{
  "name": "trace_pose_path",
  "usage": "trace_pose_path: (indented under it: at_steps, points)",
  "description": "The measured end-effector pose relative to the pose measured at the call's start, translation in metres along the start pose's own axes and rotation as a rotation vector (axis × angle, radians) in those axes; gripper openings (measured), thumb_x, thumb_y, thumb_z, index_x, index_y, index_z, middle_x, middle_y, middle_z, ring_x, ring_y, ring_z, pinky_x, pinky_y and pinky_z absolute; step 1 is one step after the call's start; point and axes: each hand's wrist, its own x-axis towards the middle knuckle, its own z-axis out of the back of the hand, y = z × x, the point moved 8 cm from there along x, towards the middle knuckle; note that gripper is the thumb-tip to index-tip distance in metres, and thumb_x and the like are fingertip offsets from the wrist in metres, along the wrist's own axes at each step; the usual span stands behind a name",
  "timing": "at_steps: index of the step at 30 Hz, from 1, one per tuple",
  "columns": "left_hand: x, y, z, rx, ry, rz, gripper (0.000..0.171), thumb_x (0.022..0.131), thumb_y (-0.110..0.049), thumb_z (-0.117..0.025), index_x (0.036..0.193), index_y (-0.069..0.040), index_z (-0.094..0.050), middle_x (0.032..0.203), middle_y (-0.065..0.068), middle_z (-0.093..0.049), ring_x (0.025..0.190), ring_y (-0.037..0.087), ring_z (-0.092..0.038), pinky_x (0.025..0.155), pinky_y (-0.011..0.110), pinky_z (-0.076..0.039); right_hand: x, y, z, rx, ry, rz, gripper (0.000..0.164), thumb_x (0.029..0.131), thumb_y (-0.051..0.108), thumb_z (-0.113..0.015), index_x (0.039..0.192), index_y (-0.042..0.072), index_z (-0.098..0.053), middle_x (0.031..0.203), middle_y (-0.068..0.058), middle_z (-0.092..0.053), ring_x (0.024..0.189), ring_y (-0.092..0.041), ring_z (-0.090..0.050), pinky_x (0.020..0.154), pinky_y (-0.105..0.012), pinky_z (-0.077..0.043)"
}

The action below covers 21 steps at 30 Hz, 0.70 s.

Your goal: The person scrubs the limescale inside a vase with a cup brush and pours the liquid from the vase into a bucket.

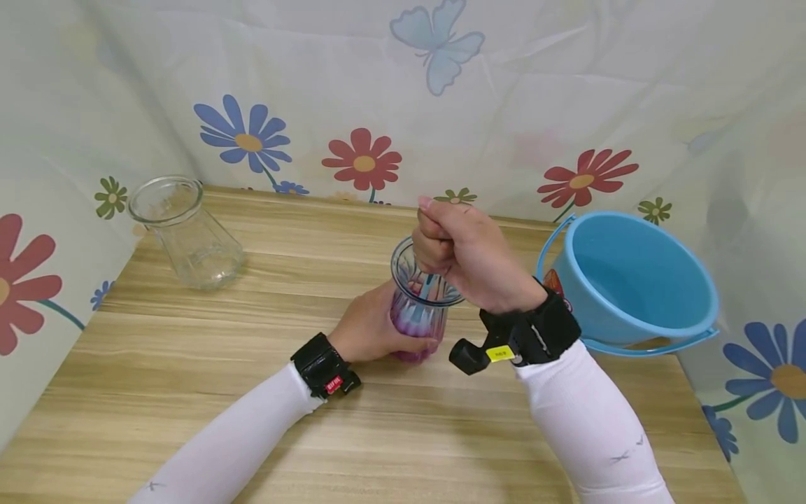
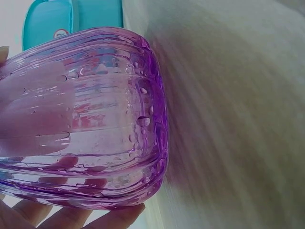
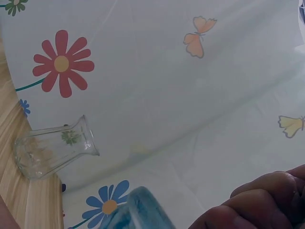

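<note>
Fingers of the left hand clasp the purple vase at the frame's centre; those of the right hand curl round a blue stick dipping inside. For what looks like scrubbing, brace the vase against the desk and stroke gently.

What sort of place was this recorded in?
Probably a small staged filming booth: a white, flower-printed sheet backdrop encloses three sides of a pale wood-grain tabletop, and black wrist-strapped devices are worn on both arms.
</note>
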Motion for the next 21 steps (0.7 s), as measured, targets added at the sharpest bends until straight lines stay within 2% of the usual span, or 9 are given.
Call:
trace_pose_path:
  at_steps: [7,15,21]
  points:
    - [0.0,0.0,0.001,-0.004,0.004,-0.003,0.089,0.058,-0.074,-0.076,0.129,-0.033,-0.041,0.109,-0.016,-0.059,0.089,0.001,-0.056,0.076,0.029,-0.054,0.002,-0.007,0.0,-0.053,-0.007,-0.016,0.045,0.105,0.025,-0.039,0.064,0.011,-0.029,0.06,0.0,-0.021,0.052,-0.018,-0.02,0.053,-0.034,-0.015]
    - [0.0,-0.002,0.001,-0.026,0.003,-0.016,0.086,0.059,-0.071,-0.078,0.127,-0.033,-0.042,0.107,-0.016,-0.059,0.089,0.001,-0.056,0.076,0.03,-0.054,0.004,-0.015,-0.005,-0.141,0.029,-0.04,0.045,0.106,0.024,-0.038,0.064,0.01,-0.028,0.06,0.0,-0.023,0.053,-0.019,-0.022,0.053,-0.034,-0.018]
    - [-0.001,-0.001,0.001,-0.023,0.009,-0.012,0.087,0.06,-0.072,-0.077,0.129,-0.033,-0.04,0.11,-0.016,-0.059,0.091,0.0,-0.056,0.079,0.03,-0.054,0.004,-0.016,-0.009,-0.161,0.044,-0.04,0.046,0.106,0.024,-0.037,0.063,0.01,-0.027,0.06,0.0,-0.022,0.053,-0.02,-0.021,0.054,-0.033,-0.018]
